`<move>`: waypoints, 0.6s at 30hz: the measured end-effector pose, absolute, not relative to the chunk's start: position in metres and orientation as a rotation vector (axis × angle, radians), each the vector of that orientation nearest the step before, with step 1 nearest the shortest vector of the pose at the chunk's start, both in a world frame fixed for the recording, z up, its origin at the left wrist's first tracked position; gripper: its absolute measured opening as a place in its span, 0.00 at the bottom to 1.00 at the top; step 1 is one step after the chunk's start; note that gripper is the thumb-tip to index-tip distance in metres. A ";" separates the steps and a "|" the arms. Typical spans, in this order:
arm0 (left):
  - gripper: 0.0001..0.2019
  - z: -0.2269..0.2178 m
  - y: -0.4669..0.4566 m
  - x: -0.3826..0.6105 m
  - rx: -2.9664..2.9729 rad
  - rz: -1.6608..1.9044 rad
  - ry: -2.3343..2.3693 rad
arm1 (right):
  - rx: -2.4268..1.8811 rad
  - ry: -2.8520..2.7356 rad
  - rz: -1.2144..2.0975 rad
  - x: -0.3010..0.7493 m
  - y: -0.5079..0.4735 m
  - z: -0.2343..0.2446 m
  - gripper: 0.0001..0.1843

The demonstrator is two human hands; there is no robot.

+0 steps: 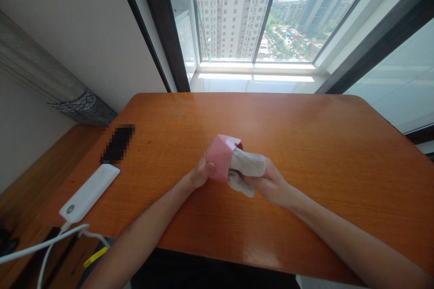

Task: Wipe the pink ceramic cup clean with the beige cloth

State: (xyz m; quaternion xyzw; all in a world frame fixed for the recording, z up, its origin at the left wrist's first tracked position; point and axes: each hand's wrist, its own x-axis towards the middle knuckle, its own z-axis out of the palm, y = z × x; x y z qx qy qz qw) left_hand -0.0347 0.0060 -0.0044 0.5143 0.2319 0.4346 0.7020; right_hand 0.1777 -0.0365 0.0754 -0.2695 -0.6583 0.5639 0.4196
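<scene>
1. Head view: the left hand (202,172) curls closed around a pink cloth fold (220,156); the right hand (271,183) pinches an off-white sock (247,163) at its opening.
2. Both sit mid-table over the orange wooden table (305,144). Both look light and soft, best held by the folded edge.

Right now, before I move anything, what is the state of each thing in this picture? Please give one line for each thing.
left hand: curled, gripping the pink fabric piece
right hand: holding the pale grey sock
pink fabric piece: folded, dark red inside showing at its open end
pale grey sock: bunched, one end going into the pink fabric piece
white power bank: lying flat on the orange wooden table, white cable attached
pixelated object: blurred, state cannot be told
</scene>
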 end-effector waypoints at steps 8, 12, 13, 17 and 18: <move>0.39 0.004 0.006 -0.029 0.816 0.907 0.400 | -0.520 -2.625 0.160 0.188 -0.023 0.085 0.19; 0.39 0.020 0.007 -0.024 0.786 0.945 0.404 | -0.646 -2.708 -0.036 0.196 -0.021 0.094 0.23; 0.40 0.022 0.008 -0.023 0.794 0.945 0.414 | -0.667 -2.717 -0.010 0.200 -0.021 0.099 0.25; 0.43 0.020 0.013 -0.025 0.828 0.979 0.457 | -0.831 -2.602 0.267 0.222 -0.017 0.122 0.34; 0.43 0.018 0.014 -0.026 0.837 0.994 0.472 | -0.917 -2.505 0.371 0.227 -0.015 0.126 0.35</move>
